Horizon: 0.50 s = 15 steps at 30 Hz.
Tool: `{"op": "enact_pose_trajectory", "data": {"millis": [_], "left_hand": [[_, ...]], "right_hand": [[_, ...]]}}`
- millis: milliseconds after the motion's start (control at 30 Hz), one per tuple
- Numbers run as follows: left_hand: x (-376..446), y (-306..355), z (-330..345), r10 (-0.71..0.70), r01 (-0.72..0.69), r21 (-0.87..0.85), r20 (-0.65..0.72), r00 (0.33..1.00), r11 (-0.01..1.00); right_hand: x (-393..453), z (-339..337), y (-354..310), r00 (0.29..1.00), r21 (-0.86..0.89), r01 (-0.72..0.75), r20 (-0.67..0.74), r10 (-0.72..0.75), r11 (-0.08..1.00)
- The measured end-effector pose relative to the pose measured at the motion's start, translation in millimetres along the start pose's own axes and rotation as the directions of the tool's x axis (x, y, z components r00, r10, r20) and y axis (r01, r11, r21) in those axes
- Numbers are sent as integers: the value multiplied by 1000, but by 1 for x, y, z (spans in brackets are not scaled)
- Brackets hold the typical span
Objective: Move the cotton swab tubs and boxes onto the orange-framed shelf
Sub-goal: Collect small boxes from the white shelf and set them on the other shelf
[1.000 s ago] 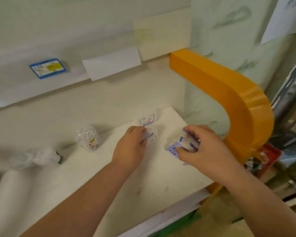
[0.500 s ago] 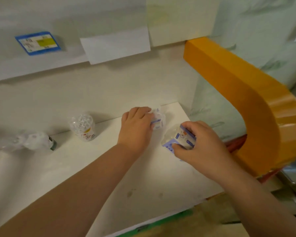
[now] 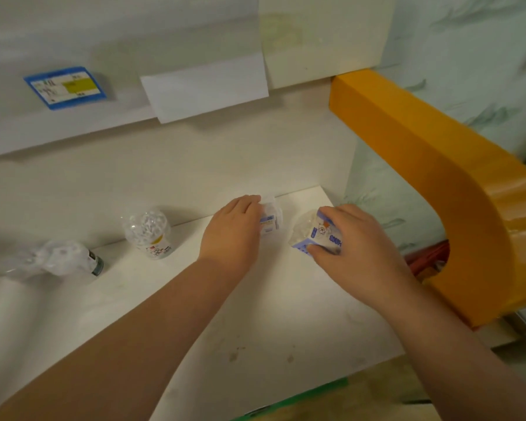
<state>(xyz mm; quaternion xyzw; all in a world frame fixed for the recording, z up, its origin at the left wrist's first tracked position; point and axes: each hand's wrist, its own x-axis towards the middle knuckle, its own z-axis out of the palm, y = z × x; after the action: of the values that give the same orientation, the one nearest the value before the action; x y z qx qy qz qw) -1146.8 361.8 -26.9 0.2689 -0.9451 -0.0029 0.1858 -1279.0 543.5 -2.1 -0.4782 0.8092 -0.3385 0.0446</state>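
The left hand (image 3: 231,235) grips a small box (image 3: 271,221) and the right hand (image 3: 356,250) a tub (image 3: 316,235), both on the shelf (image 3: 255,344). Seat each flat at the far right corner, then release.

Shelf frame (image 3: 456,189) orange, shelf board (image 3: 255,314) off-white with a few brown specks. Box (image 3: 319,235) white with blue print and an orange patch; tub (image 3: 149,233) clear, white swabs inside (yellow band on label). Wall tag (image 3: 65,87) blue-bordered, yellow block.
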Motion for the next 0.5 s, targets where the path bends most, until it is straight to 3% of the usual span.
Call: {"op": "enact_pose_trajectory", "data": {"millis": [133,233,400,500], "left_hand": [[-10,-17,-5,-20,20,14,-23,1000,1000],[-12,-26,-7,-46,47,24,-31,998,999],[-10,-34,-13,-75,76,40,-22,997,996],[-6,-37,-16,-100,100,34,0,995,994]], "right_hand": [[24,10,-5,996,-153,80,-15,-84,985],[54,24,-12,986,-330,165,74,-148,929],[98,44,-22,953,-381,266,243,-182,886],[109,49,-19,949,-344,262,260,-176,902]]}}
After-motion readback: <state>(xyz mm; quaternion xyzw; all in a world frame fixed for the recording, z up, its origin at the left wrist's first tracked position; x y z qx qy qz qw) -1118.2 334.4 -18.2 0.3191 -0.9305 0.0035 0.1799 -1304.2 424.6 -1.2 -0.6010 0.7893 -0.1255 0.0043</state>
